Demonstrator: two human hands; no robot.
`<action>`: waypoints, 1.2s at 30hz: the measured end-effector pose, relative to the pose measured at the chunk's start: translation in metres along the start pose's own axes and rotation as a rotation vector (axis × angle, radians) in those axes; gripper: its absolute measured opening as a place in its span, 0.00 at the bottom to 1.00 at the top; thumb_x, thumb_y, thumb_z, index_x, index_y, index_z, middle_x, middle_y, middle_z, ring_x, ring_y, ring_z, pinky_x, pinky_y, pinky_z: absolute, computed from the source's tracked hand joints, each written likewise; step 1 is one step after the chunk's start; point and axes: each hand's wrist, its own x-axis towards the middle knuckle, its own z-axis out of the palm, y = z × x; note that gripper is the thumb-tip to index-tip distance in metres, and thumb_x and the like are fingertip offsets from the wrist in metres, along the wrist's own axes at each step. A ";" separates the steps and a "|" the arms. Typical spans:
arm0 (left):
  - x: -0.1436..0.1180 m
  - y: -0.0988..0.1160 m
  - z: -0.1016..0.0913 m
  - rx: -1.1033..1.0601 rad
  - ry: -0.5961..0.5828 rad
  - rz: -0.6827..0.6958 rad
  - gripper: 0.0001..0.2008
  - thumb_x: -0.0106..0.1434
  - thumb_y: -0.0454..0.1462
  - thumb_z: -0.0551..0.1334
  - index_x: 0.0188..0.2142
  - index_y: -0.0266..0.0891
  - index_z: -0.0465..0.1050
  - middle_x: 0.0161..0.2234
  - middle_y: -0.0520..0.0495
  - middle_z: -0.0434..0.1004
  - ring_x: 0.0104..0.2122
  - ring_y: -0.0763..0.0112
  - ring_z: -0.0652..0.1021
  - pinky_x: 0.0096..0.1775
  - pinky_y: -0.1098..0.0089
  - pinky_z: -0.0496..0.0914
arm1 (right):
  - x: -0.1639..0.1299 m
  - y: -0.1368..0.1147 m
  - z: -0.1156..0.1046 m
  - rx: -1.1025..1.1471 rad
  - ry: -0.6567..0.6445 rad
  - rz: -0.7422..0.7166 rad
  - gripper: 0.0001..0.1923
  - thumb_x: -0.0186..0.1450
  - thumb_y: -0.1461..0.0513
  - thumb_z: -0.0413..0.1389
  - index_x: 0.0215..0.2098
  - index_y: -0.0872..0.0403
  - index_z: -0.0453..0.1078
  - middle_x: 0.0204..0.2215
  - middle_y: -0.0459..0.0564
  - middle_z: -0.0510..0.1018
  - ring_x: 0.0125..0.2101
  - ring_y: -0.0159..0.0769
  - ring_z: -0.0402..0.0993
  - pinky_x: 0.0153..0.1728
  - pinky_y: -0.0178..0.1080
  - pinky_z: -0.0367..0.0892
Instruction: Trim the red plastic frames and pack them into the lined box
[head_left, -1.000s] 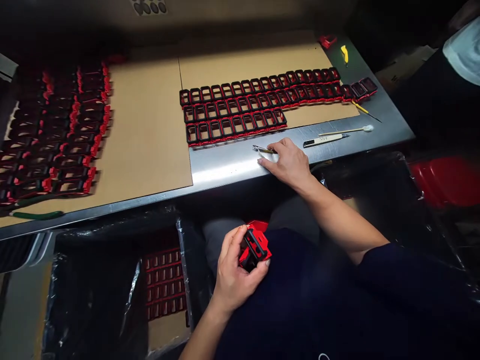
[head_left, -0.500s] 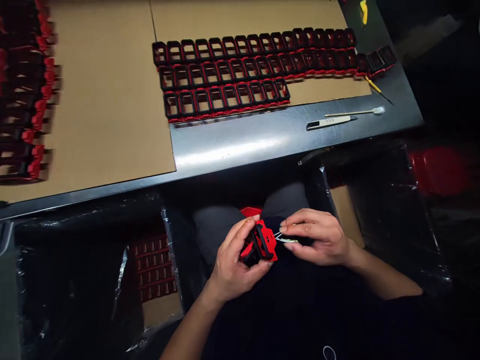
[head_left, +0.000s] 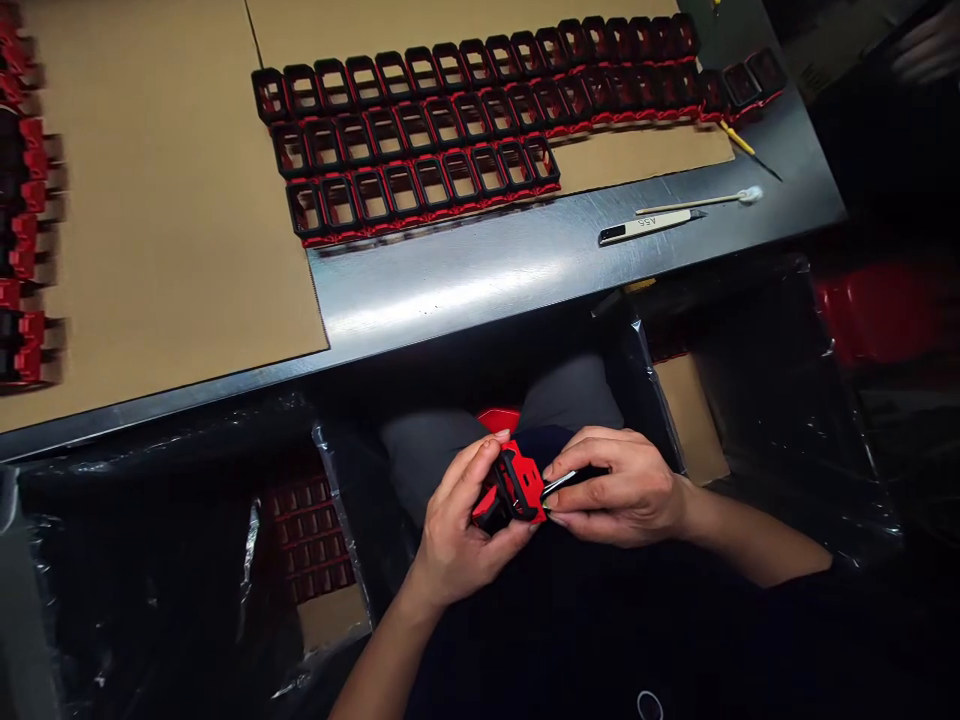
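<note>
Scene: head-camera view down onto a seated person's lap in front of a steel workbench (head_left: 480, 285)
Left hand: left hand (head_left: 461, 530) is wrapped around a small red and black plastic part (head_left: 514, 487), thumb on its upper edge and fingers cupped beneath, gripping it firmly above the lap
Right hand: right hand (head_left: 619, 490) is pinched closed on thin metal tweezers (head_left: 561, 483), whose tips touch the right side of the part
Location of part: held in the air between both hands, low in the centre of the view, well apart from the bench
Handling: the part looks light, rigid and hollow, like a moulded frame with an open window; its walls seem thin, so a hold on the outer edges, as the left hand has it, appears safer than pressing on the middle; the smooth plastic may slip if held loosely
Bench: three rows of matching frames (head_left: 420, 130) lie side by side on a sheet of brown cardboard (head_left: 165, 220); more red and black pieces (head_left: 26, 200) sit at the far left edge
Tools: a pale craft knife (head_left: 649, 225) and a cotton swab (head_left: 705, 200) lie close together on the bare steel at the right
Below the bench: a plastic-lined box (head_left: 311, 545) at the left holds further stacked parts
</note>
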 end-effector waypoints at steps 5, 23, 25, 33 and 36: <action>-0.001 -0.001 0.000 0.018 -0.019 -0.002 0.38 0.62 0.38 0.67 0.68 0.43 0.53 0.57 0.35 0.72 0.55 0.55 0.76 0.51 0.54 0.76 | 0.000 -0.002 -0.003 -0.020 -0.047 0.006 0.03 0.62 0.64 0.64 0.34 0.56 0.77 0.33 0.53 0.82 0.33 0.36 0.79 0.33 0.36 0.76; -0.004 0.002 -0.006 0.118 -0.064 -0.033 0.36 0.61 0.43 0.69 0.65 0.43 0.58 0.52 0.38 0.74 0.50 0.55 0.78 0.48 0.56 0.77 | 0.001 -0.016 -0.009 -0.096 -0.180 0.009 0.03 0.66 0.66 0.60 0.38 0.56 0.76 0.35 0.51 0.82 0.37 0.35 0.79 0.37 0.36 0.78; -0.004 0.003 -0.005 0.122 -0.054 -0.035 0.36 0.60 0.41 0.69 0.64 0.42 0.58 0.51 0.38 0.74 0.49 0.56 0.78 0.47 0.57 0.77 | 0.001 -0.017 -0.009 -0.109 -0.176 -0.013 0.03 0.66 0.67 0.59 0.37 0.55 0.76 0.35 0.51 0.83 0.36 0.35 0.80 0.37 0.35 0.78; -0.006 0.006 0.000 0.060 0.046 -0.114 0.34 0.57 0.36 0.68 0.62 0.41 0.60 0.50 0.40 0.74 0.49 0.59 0.77 0.48 0.60 0.77 | 0.003 -0.011 -0.009 -0.158 -0.046 0.043 0.04 0.64 0.66 0.62 0.38 0.55 0.76 0.35 0.52 0.84 0.34 0.36 0.79 0.35 0.38 0.77; -0.007 0.008 0.000 0.059 0.072 -0.138 0.35 0.56 0.35 0.68 0.61 0.41 0.60 0.51 0.40 0.73 0.50 0.58 0.77 0.47 0.60 0.77 | 0.006 -0.008 -0.010 -0.108 0.021 0.161 0.04 0.63 0.64 0.64 0.36 0.53 0.76 0.35 0.51 0.83 0.33 0.36 0.78 0.35 0.40 0.75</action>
